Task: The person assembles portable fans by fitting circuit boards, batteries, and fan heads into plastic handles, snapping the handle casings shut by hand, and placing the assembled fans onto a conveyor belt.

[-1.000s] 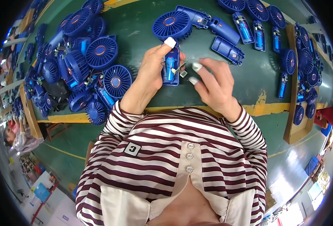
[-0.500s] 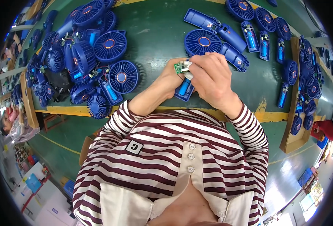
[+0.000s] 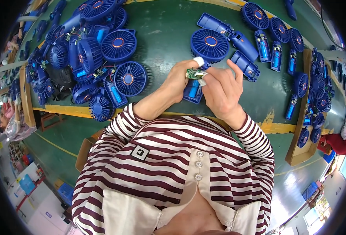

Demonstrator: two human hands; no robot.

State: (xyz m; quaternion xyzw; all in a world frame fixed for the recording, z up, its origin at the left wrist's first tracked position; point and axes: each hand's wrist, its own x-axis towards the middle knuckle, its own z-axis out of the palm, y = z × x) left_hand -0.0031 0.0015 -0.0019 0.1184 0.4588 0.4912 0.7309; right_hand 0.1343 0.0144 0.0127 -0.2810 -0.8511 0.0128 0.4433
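A blue handheld fan lies in front of me, its round grille pointing away and its opened handle toward me, with a light-blue battery cell inside. My left hand is closed around the handle's left side; a white covering shows on its thumb tip. Over the handle, a small green circuit board with a white part sits between my hands. My right hand pinches at the board's right edge, one finger raised. A small whitish piece shows by its fingertips, partly hidden.
A heap of blue fans with loose wires covers the left of the green table. Blue handle shells lie beyond my right hand. Opened fans line the right, beside a cardboard tray of more fans.
My right hand has shifted slightly down from the fan's neck, and one finger has lifted away. The circuit board shows more fully now. My left thumb has come into sight, and the view has shifted slightly.
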